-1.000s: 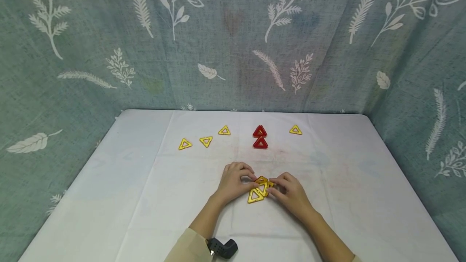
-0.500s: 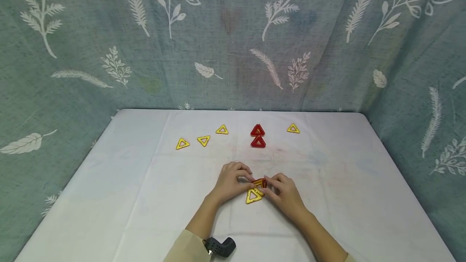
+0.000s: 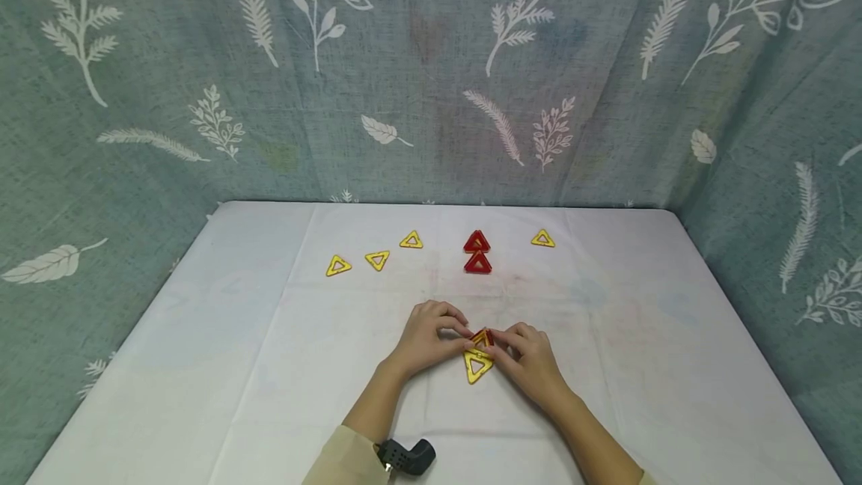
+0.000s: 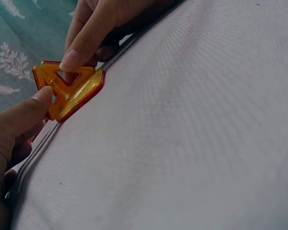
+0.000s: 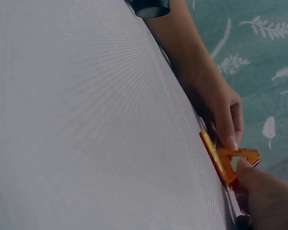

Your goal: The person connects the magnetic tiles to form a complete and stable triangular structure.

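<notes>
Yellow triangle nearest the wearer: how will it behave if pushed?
The yellow triangle looks stiff, its edges being straight. It's probably light for its size, given the open centre. Its far edge meets the raised triangle, so a push might shift both.

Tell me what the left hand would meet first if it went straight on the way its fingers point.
The left hand would first meet the yellow triangular plastic pieces it pinches. Beyond them, the right hand appears next in line, though depth is hard to judge.
</notes>
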Tool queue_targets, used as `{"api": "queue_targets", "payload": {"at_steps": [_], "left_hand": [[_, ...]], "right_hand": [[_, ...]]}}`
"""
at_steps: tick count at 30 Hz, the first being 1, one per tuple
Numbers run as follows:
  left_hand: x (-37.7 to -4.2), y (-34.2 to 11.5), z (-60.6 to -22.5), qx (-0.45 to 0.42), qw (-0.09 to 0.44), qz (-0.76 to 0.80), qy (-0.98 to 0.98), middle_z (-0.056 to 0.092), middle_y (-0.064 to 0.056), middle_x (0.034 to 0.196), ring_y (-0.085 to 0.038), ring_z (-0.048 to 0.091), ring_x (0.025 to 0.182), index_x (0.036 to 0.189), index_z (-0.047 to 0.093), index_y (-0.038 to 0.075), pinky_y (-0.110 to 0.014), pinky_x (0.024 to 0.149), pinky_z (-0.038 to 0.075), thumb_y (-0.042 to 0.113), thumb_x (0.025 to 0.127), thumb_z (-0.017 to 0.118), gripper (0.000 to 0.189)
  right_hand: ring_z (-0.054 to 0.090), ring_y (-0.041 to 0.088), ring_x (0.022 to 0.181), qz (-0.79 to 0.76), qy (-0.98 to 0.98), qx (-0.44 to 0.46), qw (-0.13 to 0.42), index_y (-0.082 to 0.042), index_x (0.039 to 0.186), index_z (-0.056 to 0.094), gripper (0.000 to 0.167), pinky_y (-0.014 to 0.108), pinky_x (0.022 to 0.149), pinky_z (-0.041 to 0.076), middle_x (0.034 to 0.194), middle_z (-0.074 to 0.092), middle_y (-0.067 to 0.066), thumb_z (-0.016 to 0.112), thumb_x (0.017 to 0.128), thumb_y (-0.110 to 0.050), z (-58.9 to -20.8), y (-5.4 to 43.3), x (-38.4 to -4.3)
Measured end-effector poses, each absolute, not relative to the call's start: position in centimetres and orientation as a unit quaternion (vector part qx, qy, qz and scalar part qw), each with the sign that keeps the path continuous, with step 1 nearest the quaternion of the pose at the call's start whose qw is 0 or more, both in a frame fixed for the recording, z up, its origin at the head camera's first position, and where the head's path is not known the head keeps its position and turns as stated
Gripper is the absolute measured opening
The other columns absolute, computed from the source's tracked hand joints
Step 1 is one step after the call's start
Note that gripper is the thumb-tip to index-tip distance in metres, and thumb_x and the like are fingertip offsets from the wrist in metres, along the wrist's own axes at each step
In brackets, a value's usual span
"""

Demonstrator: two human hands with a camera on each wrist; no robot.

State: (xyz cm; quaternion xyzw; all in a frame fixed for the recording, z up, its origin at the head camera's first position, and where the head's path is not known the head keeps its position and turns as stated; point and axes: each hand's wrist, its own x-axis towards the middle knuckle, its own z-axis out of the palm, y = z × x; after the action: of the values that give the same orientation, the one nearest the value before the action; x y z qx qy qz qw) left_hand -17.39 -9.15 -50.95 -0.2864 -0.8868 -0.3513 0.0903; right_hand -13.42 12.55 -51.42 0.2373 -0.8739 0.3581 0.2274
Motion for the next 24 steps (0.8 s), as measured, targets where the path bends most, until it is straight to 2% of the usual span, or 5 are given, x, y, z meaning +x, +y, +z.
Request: {"api": "queue_targets", "payload": {"at_steps": [10,14,16,19,24], "left_hand": [[-17.34,-9.15,-50.60,-0.305,0.081,-0.357,-0.879,0.060,0.007,0.108,-0.014,0.048,0.106,0.111,0.071,0.022,-0.040,0.093,0.036,0.037,0.080,0.074,0.035],[-17.38,-9.24,-50.59,-0.323,0.071,-0.344,-0.879,0.060,0.007,0.111,-0.014,0.047,0.109,0.115,0.070,0.025,-0.040,0.093,0.036,0.038,0.081,0.072,0.036],[-17.38,-9.27,-50.69,-0.329,0.067,-0.336,-0.880,0.060,0.008,0.112,-0.013,0.047,0.109,0.115,0.070,0.026,-0.040,0.094,0.035,0.038,0.083,0.070,0.034],[-17.37,-9.26,-50.83,-0.326,0.059,-0.337,-0.881,0.060,0.008,0.111,-0.013,0.047,0.109,0.112,0.071,0.027,-0.041,0.095,0.034,0.036,0.087,0.066,0.027],[-17.25,-9.21,-50.70,-0.307,0.042,-0.354,-0.882,0.061,0.009,0.110,-0.012,0.047,0.110,0.109,0.072,0.026,-0.041,0.096,0.034,0.033,0.092,0.060,0.023]], "right_hand": [[0.044,0.000,0.064,0.395,-0.856,0.257,0.213,-0.012,0.090,0.076,0.020,0.023,0.063,0.029,0.074,0.060,-0.010,0.081,0.070,-0.014,-51.34,12.91,-13.77],[0.044,0.000,0.066,0.396,-0.858,0.254,0.203,-0.013,0.090,0.076,0.022,0.023,0.063,0.029,0.074,0.060,-0.010,0.082,0.069,-0.018,-51.41,12.91,-13.74],[0.042,0.000,0.067,0.381,-0.869,0.251,0.192,-0.015,0.092,0.076,0.029,0.024,0.064,0.028,0.075,0.059,-0.010,0.084,0.067,-0.027,-51.44,12.87,-13.60],[0.041,0.002,0.071,0.332,-0.893,0.250,0.175,-0.016,0.100,0.074,0.052,0.026,0.067,0.029,0.081,0.057,-0.010,0.084,0.060,-0.048,-51.43,12.79,-13.28],[0.043,0.009,0.078,0.252,-0.925,0.248,0.141,-0.017,0.111,0.069,0.085,0.030,0.071,0.030,0.091,0.053,-0.007,0.074,0.049,-0.075,-50.94,12.61,-12.86]]}}
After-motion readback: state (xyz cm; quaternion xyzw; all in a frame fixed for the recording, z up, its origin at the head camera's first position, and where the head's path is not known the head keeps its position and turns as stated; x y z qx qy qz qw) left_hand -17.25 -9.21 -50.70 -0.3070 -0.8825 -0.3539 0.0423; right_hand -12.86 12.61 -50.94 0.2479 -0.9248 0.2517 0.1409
